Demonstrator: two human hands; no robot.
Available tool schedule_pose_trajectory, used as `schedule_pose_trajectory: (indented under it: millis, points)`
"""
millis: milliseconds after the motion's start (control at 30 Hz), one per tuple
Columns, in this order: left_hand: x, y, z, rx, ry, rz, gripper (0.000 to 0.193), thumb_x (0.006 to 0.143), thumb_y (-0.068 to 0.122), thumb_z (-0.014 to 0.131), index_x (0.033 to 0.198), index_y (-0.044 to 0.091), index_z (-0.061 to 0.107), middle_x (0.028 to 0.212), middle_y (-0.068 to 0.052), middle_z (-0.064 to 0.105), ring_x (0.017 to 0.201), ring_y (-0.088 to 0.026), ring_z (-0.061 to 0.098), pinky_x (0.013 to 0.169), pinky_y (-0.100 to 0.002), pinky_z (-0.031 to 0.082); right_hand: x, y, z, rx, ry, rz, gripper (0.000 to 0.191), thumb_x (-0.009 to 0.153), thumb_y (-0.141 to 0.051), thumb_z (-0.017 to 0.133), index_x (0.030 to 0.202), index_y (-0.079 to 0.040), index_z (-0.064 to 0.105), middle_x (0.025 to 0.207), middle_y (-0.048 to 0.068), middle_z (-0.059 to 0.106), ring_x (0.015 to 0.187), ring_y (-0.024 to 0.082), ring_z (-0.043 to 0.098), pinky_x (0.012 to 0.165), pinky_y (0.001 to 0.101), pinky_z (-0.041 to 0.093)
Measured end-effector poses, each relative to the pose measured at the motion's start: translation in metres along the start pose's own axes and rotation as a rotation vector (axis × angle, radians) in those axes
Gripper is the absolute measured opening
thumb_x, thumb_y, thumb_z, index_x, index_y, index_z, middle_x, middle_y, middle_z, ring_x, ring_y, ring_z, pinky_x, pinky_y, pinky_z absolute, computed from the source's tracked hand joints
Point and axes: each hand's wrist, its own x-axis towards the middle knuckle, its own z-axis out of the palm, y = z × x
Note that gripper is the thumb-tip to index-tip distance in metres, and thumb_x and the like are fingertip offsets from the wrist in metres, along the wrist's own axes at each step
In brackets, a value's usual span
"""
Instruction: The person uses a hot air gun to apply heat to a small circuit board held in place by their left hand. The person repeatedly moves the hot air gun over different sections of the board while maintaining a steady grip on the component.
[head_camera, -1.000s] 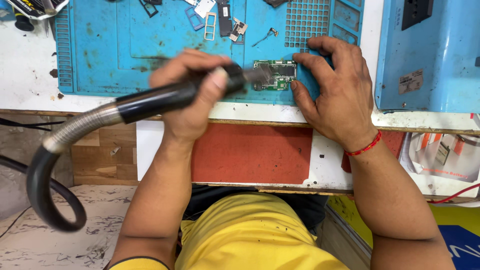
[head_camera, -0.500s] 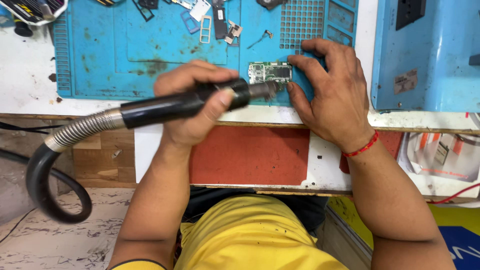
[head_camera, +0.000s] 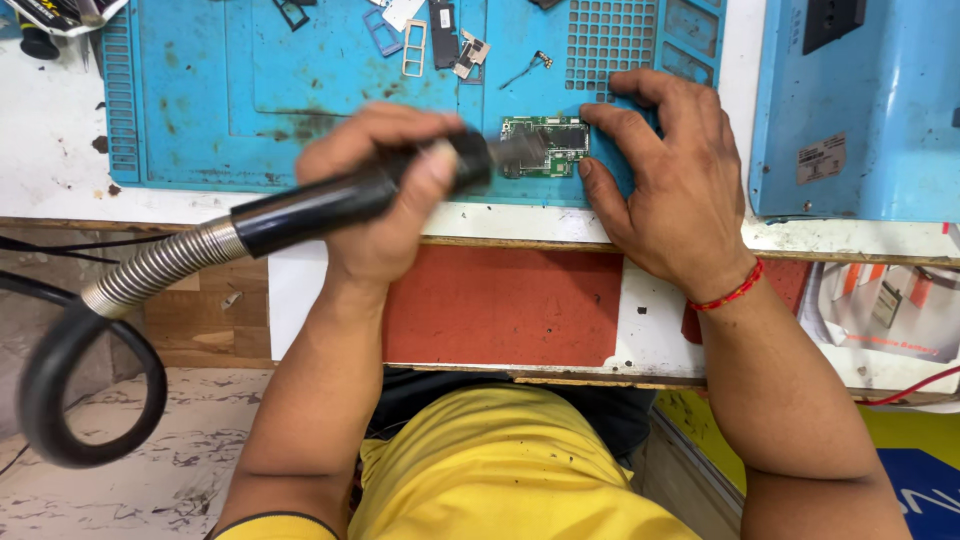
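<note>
A white workbench (head_camera: 50, 150) ran across the far half of the view, its near edge chipped and stained. A blue work mat (head_camera: 250, 90) with raised ribs and a grid of small square pockets lay on it, scuffed with dark marks near its middle. At the right stood a light-blue metal box (head_camera: 880, 110), close beside the mat. Under the bench edge a red panel (head_camera: 500, 305) faced the person, who wore a yellow shirt (head_camera: 480, 470).

A black hose (head_camera: 60, 390) looped at the near left, well below the bench, and joined a ribbed metal sleeve (head_camera: 165, 265). That sleeve led into the black handle of a hot-air handpiece (head_camera: 330, 205), which lay slantwise from near left to far right. The left hand (head_camera: 385, 190) was wrapped closed around this handle, thumb over the top. The nozzle end was blurred and pointed at the board's left edge; whether it touched could not be told.

The right hand (head_camera: 670, 180), a red thread band at its wrist, rested on the mat with fingers spread. Its thumb and forefinger pressed at the right side of a circuit board (head_camera: 550, 148), pinning it rather than gripping it.

The board was small, green and rectangular, with a dark shield across its top part and tiny pale components along its lower strip. It lay flat near the mat's near edge, right of centre, between the two hands.

Farther away, loose small parts (head_camera: 440, 40) lay scattered on the mat: thin frames, dark strips and a little flex piece.
</note>
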Motion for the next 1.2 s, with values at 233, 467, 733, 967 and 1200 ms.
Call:
schedule_pose_trajectory:
  millis: [233, 467, 733, 967, 1200]
  points:
    - [0.0015, -0.0035, 0.0019, -0.043, -0.065, 0.023, 0.023, 0.097, 0.019, 0.079, 0.108, 0.0, 0.071, 0.106, -0.015, 0.075, 0.093, -0.019, 0.077, 0.086, -0.03, 0.065, -0.0012, 0.0021, 0.0001, -0.003, -0.007, -0.023, 0.035, 0.096, -0.017, 0.08, 0.129, -0.01, 0.071, 0.143, 0.01, 0.056, 0.128, 0.032, 0.053, 0.11, 0.0452, 0.045]
    - [0.0017, 0.0014, -0.0001, 0.012, -0.089, 0.001, 0.026, 0.098, 0.019, 0.081, 0.114, -0.001, 0.071, 0.107, -0.016, 0.075, 0.095, -0.018, 0.076, 0.088, -0.028, 0.063, -0.0018, 0.0038, 0.0009, 0.008, -0.024, -0.016, 0.037, 0.097, -0.018, 0.08, 0.13, -0.007, 0.069, 0.145, 0.01, 0.055, 0.127, 0.031, 0.053, 0.109, 0.0457, 0.045]
    - [0.0013, 0.0031, 0.0009, 0.023, -0.026, -0.008, 0.025, 0.102, 0.018, 0.079, 0.115, -0.001, 0.071, 0.108, -0.016, 0.075, 0.1, -0.021, 0.075, 0.094, -0.031, 0.062, -0.0009, 0.0036, -0.0002, -0.001, -0.02, -0.022, 0.033, 0.097, -0.018, 0.08, 0.127, -0.01, 0.07, 0.145, 0.009, 0.055, 0.127, 0.031, 0.053, 0.11, 0.0455, 0.045]
    - [0.0004, 0.0011, 0.0003, 0.027, -0.035, 0.031, 0.024, 0.099, 0.021, 0.078, 0.111, 0.001, 0.071, 0.105, -0.015, 0.076, 0.096, -0.021, 0.077, 0.089, -0.03, 0.064, -0.0018, 0.0034, 0.0012, 0.001, -0.019, -0.011, 0.033, 0.096, -0.018, 0.081, 0.126, -0.01, 0.071, 0.144, 0.009, 0.055, 0.127, 0.031, 0.053, 0.11, 0.0457, 0.045]
    - [0.0004, -0.0008, 0.0009, 0.083, -0.049, 0.067, 0.023, 0.097, 0.02, 0.077, 0.108, 0.0, 0.07, 0.107, -0.016, 0.076, 0.092, -0.021, 0.076, 0.084, -0.03, 0.064, -0.001, 0.0021, 0.0, 0.004, -0.023, -0.012, 0.033, 0.096, -0.017, 0.081, 0.126, -0.009, 0.07, 0.144, 0.009, 0.056, 0.127, 0.031, 0.053, 0.111, 0.0452, 0.045]
